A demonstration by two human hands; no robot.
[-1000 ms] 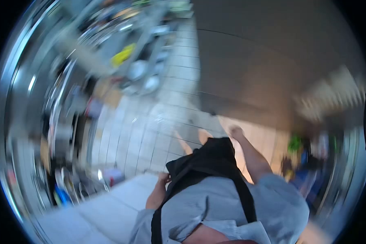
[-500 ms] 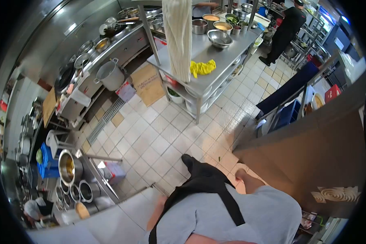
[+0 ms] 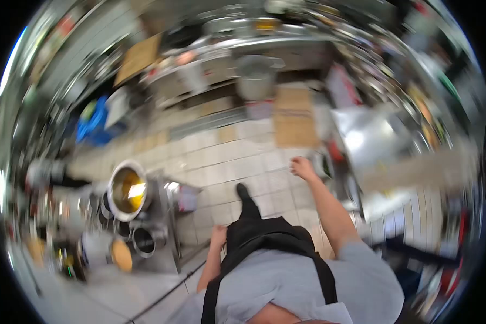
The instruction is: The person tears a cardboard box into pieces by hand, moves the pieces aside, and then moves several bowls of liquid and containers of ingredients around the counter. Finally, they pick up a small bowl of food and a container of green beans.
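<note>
My right hand (image 3: 302, 168) is stretched forward over the tiled floor, left of the steel worktable (image 3: 370, 132). Its fingers look loosely curled in, and no object shows in them. Low at my side, my left hand (image 3: 219, 236) hangs beside the black apron (image 3: 267, 233); blur hides its fingers. To the left of that hand stands a steel counter (image 3: 167, 237). On it are a large pot with yellowish contents (image 3: 128, 193) and several steel containers (image 3: 144, 241).
A flattened cardboard sheet (image 3: 295, 117) lies on the floor ahead, beside a large stockpot (image 3: 255, 78). Behind them runs the cooking line (image 3: 302, 51). A blue crate (image 3: 94, 123) is at the left. Near it another person (image 3: 46, 173) appears blurred. A carton (image 3: 187, 197) stands by the counter.
My view has swung left, so the cooking line now lies ahead and the worktable at right. My right arm has come forward into view. The whole scene is more blurred.
</note>
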